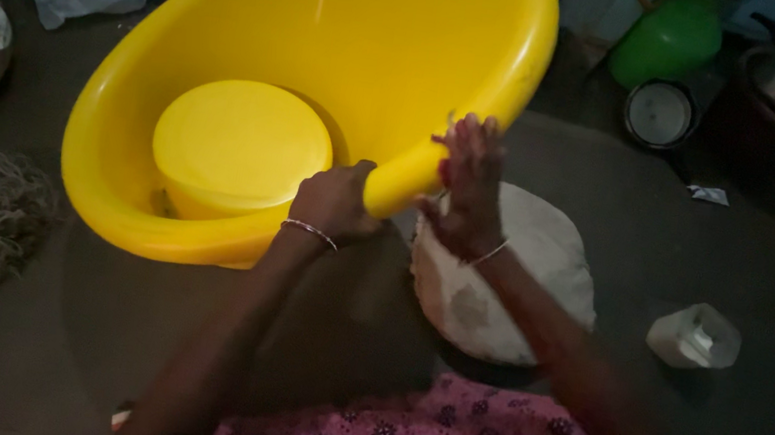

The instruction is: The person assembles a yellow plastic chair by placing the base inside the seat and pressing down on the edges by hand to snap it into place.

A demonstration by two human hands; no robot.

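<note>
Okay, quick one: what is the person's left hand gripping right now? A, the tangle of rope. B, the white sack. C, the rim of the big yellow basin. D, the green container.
C: the left hand is closed on the rim of the tilted yellow basin, while the right hand is raised open just beside it.

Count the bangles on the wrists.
2: one on the left hand's wrist, bangle, one on the right hand's wrist, bangle. Others may be hidden.
</note>
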